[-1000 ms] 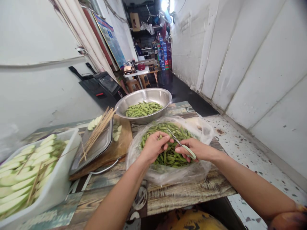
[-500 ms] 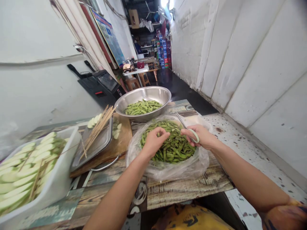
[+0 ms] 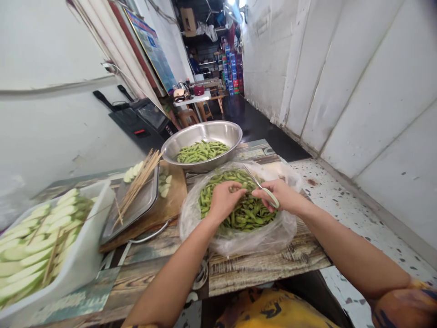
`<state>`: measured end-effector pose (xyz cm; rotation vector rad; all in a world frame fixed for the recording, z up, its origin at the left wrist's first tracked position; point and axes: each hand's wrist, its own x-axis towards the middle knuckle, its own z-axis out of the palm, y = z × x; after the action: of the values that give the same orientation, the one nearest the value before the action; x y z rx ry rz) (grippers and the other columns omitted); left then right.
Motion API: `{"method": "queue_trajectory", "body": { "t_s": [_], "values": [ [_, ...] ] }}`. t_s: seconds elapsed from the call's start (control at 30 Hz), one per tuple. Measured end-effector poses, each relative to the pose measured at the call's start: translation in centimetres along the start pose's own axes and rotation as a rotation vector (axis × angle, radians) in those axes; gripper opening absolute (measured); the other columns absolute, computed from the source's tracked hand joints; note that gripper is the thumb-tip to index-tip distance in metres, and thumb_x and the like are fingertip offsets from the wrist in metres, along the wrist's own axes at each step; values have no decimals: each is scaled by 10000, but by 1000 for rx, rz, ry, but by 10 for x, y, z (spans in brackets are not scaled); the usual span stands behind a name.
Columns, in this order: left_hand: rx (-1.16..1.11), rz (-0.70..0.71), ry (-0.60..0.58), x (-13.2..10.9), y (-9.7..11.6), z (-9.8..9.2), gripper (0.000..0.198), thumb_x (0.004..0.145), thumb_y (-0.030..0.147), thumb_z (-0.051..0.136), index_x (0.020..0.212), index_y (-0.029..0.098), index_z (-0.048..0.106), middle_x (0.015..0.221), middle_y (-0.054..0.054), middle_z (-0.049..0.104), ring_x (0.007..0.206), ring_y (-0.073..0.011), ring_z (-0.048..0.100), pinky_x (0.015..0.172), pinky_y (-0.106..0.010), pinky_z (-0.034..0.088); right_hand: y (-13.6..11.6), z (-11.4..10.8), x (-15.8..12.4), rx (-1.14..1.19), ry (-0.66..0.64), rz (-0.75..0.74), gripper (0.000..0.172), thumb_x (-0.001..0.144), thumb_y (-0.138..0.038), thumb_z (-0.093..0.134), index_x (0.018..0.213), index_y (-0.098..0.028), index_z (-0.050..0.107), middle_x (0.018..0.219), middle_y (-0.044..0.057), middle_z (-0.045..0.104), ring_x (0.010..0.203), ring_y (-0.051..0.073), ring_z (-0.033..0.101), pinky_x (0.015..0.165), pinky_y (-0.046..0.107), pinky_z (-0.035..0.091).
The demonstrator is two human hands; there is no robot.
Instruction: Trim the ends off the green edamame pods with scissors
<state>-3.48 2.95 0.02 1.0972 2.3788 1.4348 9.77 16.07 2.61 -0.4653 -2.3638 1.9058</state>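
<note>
A clear plastic bag [image 3: 288, 230] full of green edamame pods [image 3: 249, 214] lies on the table in front of me. My left hand [image 3: 223, 200] is curled over the pile, its fingers pinched on a pod. My right hand [image 3: 282, 195] grips small scissors [image 3: 262, 187] with a pale green handle, the blades pointing up and left toward my left hand. Behind the bag stands a steel bowl [image 3: 223, 131] holding more edamame pods [image 3: 201, 151].
A wooden board [image 3: 167, 210] carries a steel tray [image 3: 141, 206] with bamboo skewers [image 3: 139, 182] and pale vegetable slices. A white tub [image 3: 85, 255] at the left holds skewered green slices. White walls flank both sides; a speckled ledge [image 3: 337, 209] runs on the right.
My hands parted half a second ago, the right one lifting the scissors away to the right. Now they have closed together again over the pods, with the blades near my left fingers.
</note>
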Motion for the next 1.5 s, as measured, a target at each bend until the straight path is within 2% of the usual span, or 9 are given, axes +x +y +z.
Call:
{"method": "queue_trajectory", "body": {
  "t_s": [0.07,0.17,0.27,0.4,0.5,0.73,1.07,1.2,1.5],
  "values": [
    [-247,-122,28,1,0,-6,212,654,347,701,726,156,643,594,15,556,524,-95,450,515,-217,337,0,1,-1,-35,-5,-16,433,685,-560,647,612,-152,521,453,-39,497,359,82,458,372,199,351],
    [-592,-296,-91,3,0,-15,319,673,434,678,694,150,536,507,60,437,401,-37,293,383,-174,182,4,1,0,-102,-23,-29,430,688,-572,642,700,-147,574,474,-39,499,380,97,468,396,218,374],
    [-707,-354,-166,2,1,-19,365,681,460,672,682,146,487,511,57,443,374,-14,261,352,-161,113,10,2,1,-177,-27,-57,446,701,-592,619,719,-148,585,494,-32,509,392,104,478,412,224,376],
    [-658,-312,-106,0,1,-17,333,682,413,680,790,126,553,571,35,532,352,-4,254,349,-171,105,14,2,2,-266,-8,-85,456,729,-606,582,723,-150,593,515,-21,529,409,113,500,435,227,357],
    [-444,-218,3,-2,0,-14,328,704,415,659,865,136,597,567,28,577,362,-25,305,368,-176,176,11,1,2,-353,5,-97,462,735,-609,576,709,-149,609,502,-15,525,423,114,482,451,230,333],
    [-261,-151,60,-4,-6,-12,356,662,431,688,877,149,669,485,45,529,416,-79,417,436,-205,316,3,2,-1,-463,-4,-118,452,730,-596,595,728,-148,655,534,1,548,484,126,476,486,234,313],
    [-327,-171,-61,-7,1,-13,291,664,421,688,757,146,693,428,55,439,387,-52,317,394,-196,239,2,2,-3,-374,-95,-66,464,709,-598,612,781,-141,650,553,2,561,482,130,504,463,231,334],
    [-405,-238,-158,-9,5,-14,297,661,425,693,737,140,658,412,66,409,370,-41,294,385,-186,210,0,3,-6,-245,-185,-15,463,730,-604,585,643,-150,565,502,-4,538,456,130,525,448,226,367],
    [-425,-389,-372,-10,7,-20,350,658,458,685,685,135,554,406,69,410,347,-26,275,356,-164,153,1,7,-8,-268,-183,16,499,729,-592,589,503,-164,467,399,-20,486,365,113,481,426,226,373]
  ]
}}
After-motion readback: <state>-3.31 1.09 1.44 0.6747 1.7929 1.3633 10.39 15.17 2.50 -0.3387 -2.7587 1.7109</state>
